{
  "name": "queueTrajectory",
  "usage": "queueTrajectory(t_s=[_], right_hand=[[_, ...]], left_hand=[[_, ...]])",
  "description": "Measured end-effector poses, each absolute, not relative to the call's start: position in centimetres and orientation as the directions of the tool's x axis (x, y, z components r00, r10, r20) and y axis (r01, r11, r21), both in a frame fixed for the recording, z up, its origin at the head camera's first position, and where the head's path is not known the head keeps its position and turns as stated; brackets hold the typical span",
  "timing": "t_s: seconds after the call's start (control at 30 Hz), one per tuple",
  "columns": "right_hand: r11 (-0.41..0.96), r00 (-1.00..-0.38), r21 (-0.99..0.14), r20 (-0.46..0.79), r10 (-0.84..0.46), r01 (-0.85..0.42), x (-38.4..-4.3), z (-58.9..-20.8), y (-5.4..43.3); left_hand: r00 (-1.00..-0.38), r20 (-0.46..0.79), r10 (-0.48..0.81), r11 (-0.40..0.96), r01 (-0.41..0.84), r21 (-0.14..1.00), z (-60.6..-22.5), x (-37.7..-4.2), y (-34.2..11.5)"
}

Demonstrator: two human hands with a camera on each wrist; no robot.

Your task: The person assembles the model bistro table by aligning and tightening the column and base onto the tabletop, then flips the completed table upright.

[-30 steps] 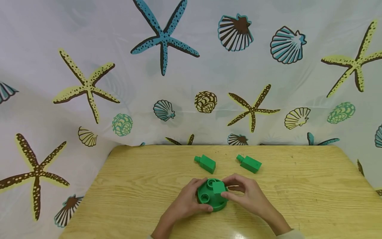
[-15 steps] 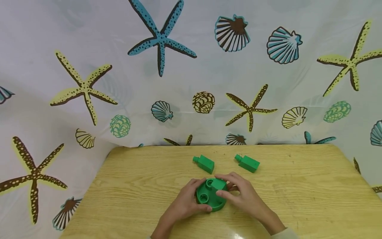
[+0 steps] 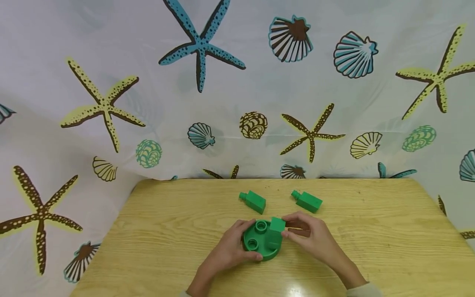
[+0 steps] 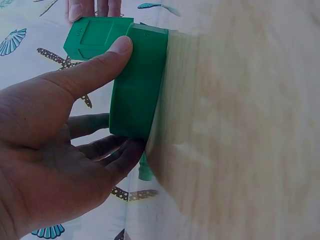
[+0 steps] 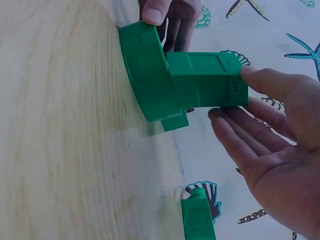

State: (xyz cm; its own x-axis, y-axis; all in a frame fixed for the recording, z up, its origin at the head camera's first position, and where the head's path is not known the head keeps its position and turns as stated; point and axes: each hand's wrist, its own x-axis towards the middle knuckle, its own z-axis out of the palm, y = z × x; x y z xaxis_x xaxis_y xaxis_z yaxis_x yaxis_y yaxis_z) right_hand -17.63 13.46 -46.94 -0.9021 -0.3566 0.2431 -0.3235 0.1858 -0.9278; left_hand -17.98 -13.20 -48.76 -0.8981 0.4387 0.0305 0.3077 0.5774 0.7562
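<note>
A round green base [image 3: 264,251] with raised threaded sockets sits on the wooden table. My left hand [image 3: 231,246] grips its rim, thumb at the near side and fingers round the far side. On the base's right part stands a green rectangular block [image 3: 277,225], upright. My right hand [image 3: 313,236] pinches the block's upper end between thumb and fingers; the right wrist view shows the thumb on one face of the block [image 5: 207,80]. Two sockets show open; whatever lies under the block is hidden.
Two more green blocks with threaded necks lie on their sides behind the base, a left one [image 3: 254,201] and a right one [image 3: 309,201]. The wooden table [image 3: 167,231] ends at a patterned cloth [image 3: 230,99] with starfish and shells.
The right hand swung left over the block, then back right. The block has turned about its upright axis, its top now farther right. The left hand keeps its hold on the base.
</note>
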Motion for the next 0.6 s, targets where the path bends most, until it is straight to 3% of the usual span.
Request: queueTrajectory(t_s=[0.6], right_hand=[[0.235, -0.903, -0.921, 0.209, -0.375, -0.311, -17.42, -46.55, 14.05]], left_hand=[[-0.896, 0.039, 0.442, 0.57, 0.313, 0.76, -48.52, -18.06, -13.3]])
